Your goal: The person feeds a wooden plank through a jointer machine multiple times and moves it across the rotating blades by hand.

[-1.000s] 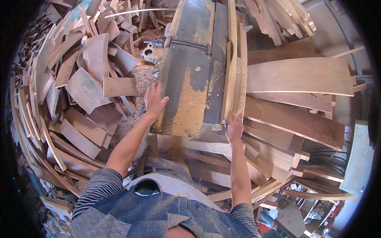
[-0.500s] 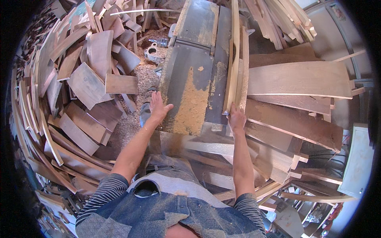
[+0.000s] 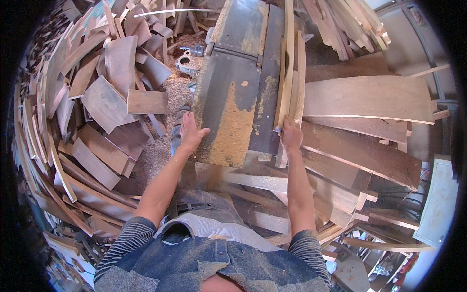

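Note:
A long machine bed with dark grey metal plates (image 3: 224,78) stands before me, a patch of yellow sawdust (image 3: 232,131) spread over its near plate. My left hand (image 3: 192,132) lies at the plate's left edge, fingers stretched and thumb apart, holding nothing. On the right, my right hand (image 3: 292,137) is closed at the near end of a long wooden board (image 3: 299,73) by the bed's right side. Its fingertips are partly hidden. Just left of that hand, a narrow wooden rail (image 3: 282,97) runs lengthwise along the bed.
Many loose offcuts (image 3: 109,102) are heaped on the left. Wide planks (image 3: 365,97) lie stacked to the right, with more boards (image 3: 340,24) behind. A metal machine part (image 3: 186,62) sits among shavings left of the bed. A pale cabinet (image 3: 436,202) stands far right.
My right hand has slid a little farther away along the bed's right side. My left hand stays at the left edge, nearly unmoved.

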### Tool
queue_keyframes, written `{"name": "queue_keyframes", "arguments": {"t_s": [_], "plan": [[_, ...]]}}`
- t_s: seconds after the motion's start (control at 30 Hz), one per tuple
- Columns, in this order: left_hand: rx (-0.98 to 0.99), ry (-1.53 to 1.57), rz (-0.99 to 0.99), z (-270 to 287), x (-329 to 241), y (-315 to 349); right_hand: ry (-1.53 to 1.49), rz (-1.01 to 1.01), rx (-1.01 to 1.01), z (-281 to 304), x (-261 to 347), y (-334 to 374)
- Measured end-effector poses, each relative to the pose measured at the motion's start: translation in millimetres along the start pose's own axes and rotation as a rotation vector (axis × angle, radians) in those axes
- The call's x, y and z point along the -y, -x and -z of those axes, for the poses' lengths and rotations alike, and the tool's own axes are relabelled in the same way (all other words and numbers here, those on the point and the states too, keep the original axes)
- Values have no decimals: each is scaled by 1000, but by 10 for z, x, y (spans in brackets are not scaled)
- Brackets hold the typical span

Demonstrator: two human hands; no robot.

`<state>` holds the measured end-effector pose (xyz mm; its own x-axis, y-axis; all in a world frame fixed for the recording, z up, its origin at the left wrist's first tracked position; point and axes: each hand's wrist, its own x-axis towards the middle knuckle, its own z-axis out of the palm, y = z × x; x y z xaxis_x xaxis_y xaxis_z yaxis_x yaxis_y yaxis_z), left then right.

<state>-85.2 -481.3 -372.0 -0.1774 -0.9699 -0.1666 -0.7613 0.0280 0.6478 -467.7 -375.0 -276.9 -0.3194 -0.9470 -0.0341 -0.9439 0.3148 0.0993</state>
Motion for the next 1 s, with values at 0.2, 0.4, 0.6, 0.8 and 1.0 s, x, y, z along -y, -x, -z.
{"name": "queue_keyframes", "arguments": {"t_s": [0.2,0.4,0.6,0.8,1.0], "plan": [[90,59,31,103,-87,-15,-33,59,-78,-98,-114,-168],[91,54,70,136,-164,-4,-25,31,-33,-46,-118,-339],[75,33,65,88,-78,-12,-33,13,-4,52,-92,-500],[82,22,47,95,-117,-4,-44,7,-8,-15,-172,-643],[72,34,55,139,-170,-2,-80,-27,25,75,-136,-789]]}}
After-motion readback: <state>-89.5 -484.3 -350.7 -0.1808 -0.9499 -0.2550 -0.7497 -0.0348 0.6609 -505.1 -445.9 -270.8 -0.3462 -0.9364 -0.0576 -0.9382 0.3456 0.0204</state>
